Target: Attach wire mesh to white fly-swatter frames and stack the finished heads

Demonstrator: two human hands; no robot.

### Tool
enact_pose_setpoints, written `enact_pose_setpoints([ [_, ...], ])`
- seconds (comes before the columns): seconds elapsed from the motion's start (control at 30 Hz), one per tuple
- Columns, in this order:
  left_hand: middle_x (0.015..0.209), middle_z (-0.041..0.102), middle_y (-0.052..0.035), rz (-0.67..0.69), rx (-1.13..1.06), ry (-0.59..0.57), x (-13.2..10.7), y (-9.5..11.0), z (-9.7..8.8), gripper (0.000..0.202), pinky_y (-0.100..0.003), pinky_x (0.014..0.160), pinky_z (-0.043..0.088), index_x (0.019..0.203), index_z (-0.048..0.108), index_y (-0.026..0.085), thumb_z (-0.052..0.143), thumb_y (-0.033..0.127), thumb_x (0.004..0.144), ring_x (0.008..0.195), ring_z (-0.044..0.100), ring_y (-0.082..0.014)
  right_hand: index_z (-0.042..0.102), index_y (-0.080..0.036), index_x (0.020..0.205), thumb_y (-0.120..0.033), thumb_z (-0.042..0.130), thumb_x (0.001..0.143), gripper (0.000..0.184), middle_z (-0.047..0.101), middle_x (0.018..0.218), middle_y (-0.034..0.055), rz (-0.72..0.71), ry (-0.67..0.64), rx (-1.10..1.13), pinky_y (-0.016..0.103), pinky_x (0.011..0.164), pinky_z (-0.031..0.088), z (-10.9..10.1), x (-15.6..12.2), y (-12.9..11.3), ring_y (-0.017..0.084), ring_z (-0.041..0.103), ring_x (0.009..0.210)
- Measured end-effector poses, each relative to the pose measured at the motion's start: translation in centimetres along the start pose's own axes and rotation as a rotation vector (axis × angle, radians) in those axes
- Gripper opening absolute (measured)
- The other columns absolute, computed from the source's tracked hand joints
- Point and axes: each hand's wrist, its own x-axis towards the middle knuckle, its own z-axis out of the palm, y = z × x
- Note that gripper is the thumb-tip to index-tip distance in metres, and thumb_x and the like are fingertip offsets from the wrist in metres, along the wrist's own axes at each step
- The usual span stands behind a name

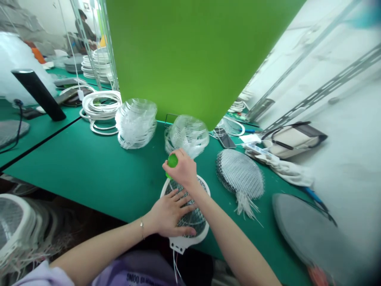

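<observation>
A white oval racket head (205,228) with dark mesh, like that of an electric fly swatter, lies at the table's front edge. Thin wires (175,264) hang from its near end. My left hand (171,212) rests flat on the mesh with its fingers spread. Over the far rim, my right hand (183,169) is closed around a green round-topped tool (172,161); its lower end is mostly hidden by my fingers. Just beyond that hand stands a stack of clear plastic rings (190,133). Another clear ring stack (137,123) stands to its left.
Right of the racket head lies a pile of mesh discs (241,172), with grey mesh sheets (306,226) farther right. White frames (102,105) are stacked at back left. A green panel (193,59) rises behind the table (89,171). A phone (225,138) and a bag (293,139) lie at right.
</observation>
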Motion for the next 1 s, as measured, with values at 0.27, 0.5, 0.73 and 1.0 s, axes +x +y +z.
enact_pose_setpoints([
  [0.27, 0.144, 0.058, -0.0088, -0.015, -0.025, 0.088, -0.3, 0.2, 0.4, 0.065, -0.043, 0.118, 0.030, 0.138, 0.056, 0.021, 0.046, 0.068, 0.095, 0.137, 0.046, -0.0296, 0.060, -0.022, 0.091, -0.036, 0.057, 0.079, 0.019, 0.063, 0.094, 0.0036, -0.032, 0.002, 0.086, 0.027, 0.055, 0.038, -0.9, -0.9, -2.3, 0.018, 0.060, 0.070],
  [0.5, 0.134, 0.065, -0.0095, 0.031, 0.068, 0.181, 0.1, 0.1, 0.6, 0.050, -0.046, 0.114, 0.035, 0.130, 0.062, 0.019, 0.044, 0.055, 0.100, 0.131, 0.052, -0.0295, 0.059, -0.022, 0.090, -0.037, 0.056, 0.081, 0.019, 0.062, 0.093, 0.0046, 0.049, 0.160, 0.124, 0.028, 0.060, 0.043, -1.6, -0.6, -2.5, 0.019, 0.060, 0.074],
  [0.73, 0.076, 0.071, -0.0051, 0.332, 0.104, 0.600, -4.2, 1.8, -2.5, 0.031, -0.037, 0.071, 0.054, 0.095, 0.071, 0.021, 0.040, 0.023, 0.095, 0.072, 0.065, -0.0204, 0.059, -0.022, 0.088, -0.036, 0.059, 0.079, 0.017, 0.063, 0.091, 0.0038, 0.074, 0.104, 0.120, 0.030, 0.065, 0.046, -1.1, -1.6, -1.6, 0.020, 0.061, 0.076],
  [1.0, 0.130, 0.068, -0.0057, -0.018, 0.100, 0.328, 0.8, -5.9, -7.3, 0.035, -0.037, 0.105, 0.044, 0.126, 0.063, 0.021, 0.037, 0.026, 0.104, 0.124, 0.059, -0.0206, 0.056, -0.023, 0.088, -0.024, 0.063, 0.082, 0.010, 0.057, 0.078, 0.0009, -0.092, 0.287, 0.189, 0.030, 0.064, 0.050, -8.6, -7.7, -5.6, 0.018, 0.060, 0.071],
])
